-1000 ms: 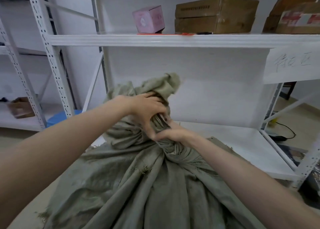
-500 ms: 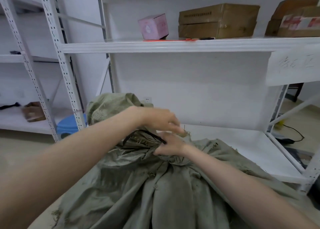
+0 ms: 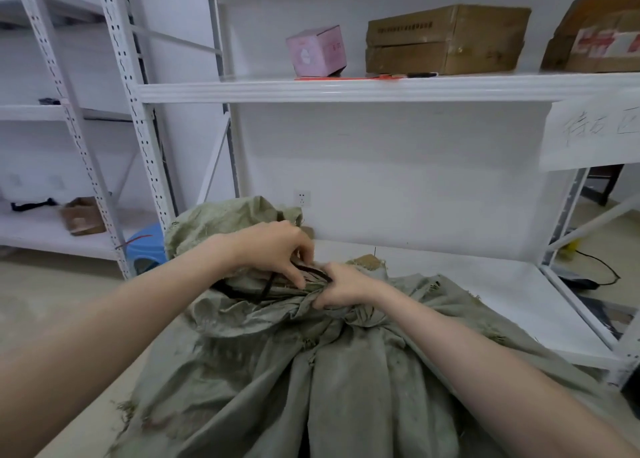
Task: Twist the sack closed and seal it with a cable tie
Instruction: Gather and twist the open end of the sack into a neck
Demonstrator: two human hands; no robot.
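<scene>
A large grey-green woven sack [image 3: 346,371] fills the lower middle, its gathered neck twisted and folded over to the left. A black cable tie [image 3: 263,286] loops around the neck just below my fingers. My left hand [image 3: 273,250] reaches over the neck from the left, its fingertips pinching the tie's strap. My right hand [image 3: 346,286] clamps the twisted neck from the right, thumb against the tie. The sack's loose top [image 3: 228,222] lies behind my left hand.
White metal shelving [image 3: 346,89] stands right behind the sack, with a pink box [image 3: 317,51] and cardboard boxes [image 3: 446,38] above. A blue stool [image 3: 147,246] sits at the left by an upright post. Cables lie on the floor at right.
The sack's top, held upright a second ago, has been bent down to the left. The black tie has appeared around the neck and both hands have dropped lower onto it.
</scene>
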